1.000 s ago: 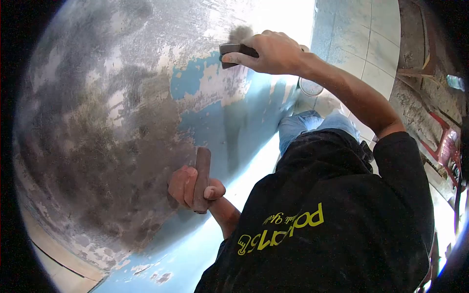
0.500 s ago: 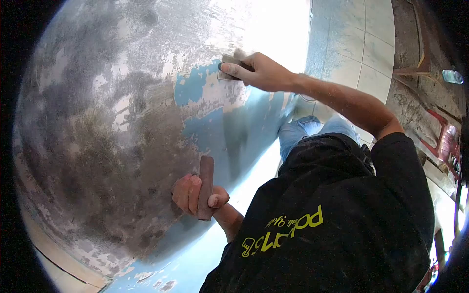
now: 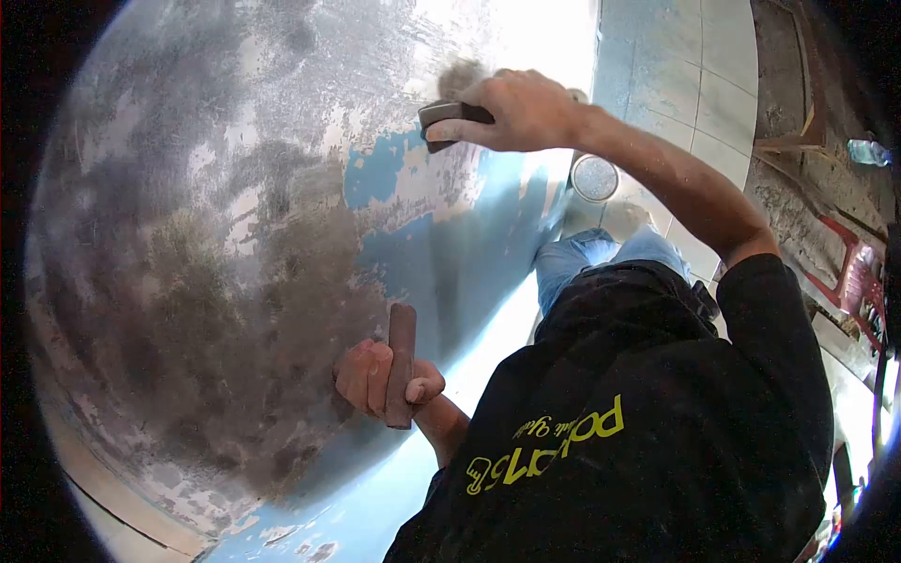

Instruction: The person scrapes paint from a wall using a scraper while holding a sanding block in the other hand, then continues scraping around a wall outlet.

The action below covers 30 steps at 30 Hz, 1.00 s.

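Observation:
My right hand grips a dark flat-edged block against the upper part of a wall surface, where blue paint borders pale and grey patches. Lower down, the fingers of my left hand wrap round a brownish-grey bar, which points upward in view. The left hand is close to the mottled grey area; whether it touches the surface cannot be told. Dust coats the fingers of both hands.
A round container stands on the pale tiled floor beside my jeans. At the right are a red plastic object, a clear bottle and a wooden frame. My black shirt fills the lower right.
My right hand has shifted slightly up and right, and its block is now tilted, showing its dark edge. The round container has come into fuller view. My left hand has hardly moved.

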### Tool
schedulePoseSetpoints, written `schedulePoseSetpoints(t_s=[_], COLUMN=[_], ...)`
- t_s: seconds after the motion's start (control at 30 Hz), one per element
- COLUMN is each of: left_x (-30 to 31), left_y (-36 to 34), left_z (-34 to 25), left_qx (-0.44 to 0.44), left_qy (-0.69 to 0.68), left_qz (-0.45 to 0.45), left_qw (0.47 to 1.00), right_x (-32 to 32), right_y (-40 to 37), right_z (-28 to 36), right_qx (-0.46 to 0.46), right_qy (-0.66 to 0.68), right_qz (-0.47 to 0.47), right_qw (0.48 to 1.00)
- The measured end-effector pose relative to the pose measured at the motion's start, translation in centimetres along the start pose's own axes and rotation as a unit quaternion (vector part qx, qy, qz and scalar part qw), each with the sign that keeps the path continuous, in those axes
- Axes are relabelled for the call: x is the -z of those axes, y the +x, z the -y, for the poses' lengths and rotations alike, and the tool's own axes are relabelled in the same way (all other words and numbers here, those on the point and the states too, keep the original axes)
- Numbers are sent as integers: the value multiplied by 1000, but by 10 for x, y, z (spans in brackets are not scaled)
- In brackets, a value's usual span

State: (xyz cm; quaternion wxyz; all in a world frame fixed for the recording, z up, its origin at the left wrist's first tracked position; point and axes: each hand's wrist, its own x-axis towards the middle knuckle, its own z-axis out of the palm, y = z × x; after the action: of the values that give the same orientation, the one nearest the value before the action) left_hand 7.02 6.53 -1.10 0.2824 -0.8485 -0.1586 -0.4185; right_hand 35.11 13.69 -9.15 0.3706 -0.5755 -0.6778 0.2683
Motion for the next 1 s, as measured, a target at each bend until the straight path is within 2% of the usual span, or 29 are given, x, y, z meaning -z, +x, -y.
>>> schedulePoseSetpoints(t_s=[0.03, 0.07, 0.13, 0.2, 0.27, 0.3, 0.37, 0.43, 0.47, 0.5, 0.57, 0.6, 0.67, 0.7, 0.77, 0.8, 0.83, 0.87, 0.93, 0.97, 1.0], left_x=[-1, 4, 2, 4, 1, 1, -1, 1, 4, -3, -3, -4, -3, -4, -4, -3, -6, -6, -2, -7, -5], left_y=[0, -1, 0, 0, 0, 0, -1, -2, -2, -2, -2, -3, -3, -3, -3, -3, -4, -3, -3, -3, -3], left_z=[-4, -5, -5, 4, 3, 3, 5, -2, 0, 1, 5, 4, 6, 6, 10, 9, 6, 7, 7, 7, 6], left_qx=[-1, -2, -4, -6, -8, -7, -3, 1, 3, 4, 3, 4, 9, 10, 10, 9, 8, 7, 3, 1, 0], left_qy=[1, 2, 5, 9, 16, 19, 25, 30, 32, 34, 34, 35, 37, 37, 31, 27, 22, 18, 11, 9, 7], left_qz=[-1, -1, 0, 5, 4, 4, 1, -3, -7, -12, -15, -19, -20, -21, -20, -18, -16, -15, -14, -14, -13], left_qw=[1000, 1000, 1000, 1000, 1000, 1000, 1000, 1000, 999, 999, 999, 999, 999, 999, 999, 999, 1000, 1000, 1000, 1000, 1000], right_x=[-17, -25, -35, -40, -36, -42, -54, -69, -77, -82, -77, -74, -66, -44, -35, -27, -29, -5, -35, -45, -53], right_y=[-2, -5, -6, -14, -25, -30, -51, -77, -93, -114, -136, -133, -131, -119, -99, -90, -82, -74, -59, -54, -49], right_z=[-4, -2, 2, 15, 26, 20, 1, -51, -82, -118, -134, -135, -124, -95, -68, -47, -38, -11, -19, -17, -15], right_qx=[46, 31, -57, -53, -114, -99, -83, -136, -173, -192, -220, -217, -269, -287, -190, -169, -129, -179, -138, -137, -135], right_qy=[68, 74, 214, 271, 388, 336, 271, 65, 9, -101, -113, -117, 41, 111, 282, 362, 403, 398, 455, 456, 405], right_qz=[-92, -107, -6, -27, -39, -74, -202, -118, -20, 136, 191, 188, 85, 86, 41, 39, 39, 114, 112, 109, 89], right_qw=[992, 991, 975, 961, 914, 934, 938, 981, 985, 967, 950, 951, 959, 947, 939, 916, 905, 892, 873, 872, 900])
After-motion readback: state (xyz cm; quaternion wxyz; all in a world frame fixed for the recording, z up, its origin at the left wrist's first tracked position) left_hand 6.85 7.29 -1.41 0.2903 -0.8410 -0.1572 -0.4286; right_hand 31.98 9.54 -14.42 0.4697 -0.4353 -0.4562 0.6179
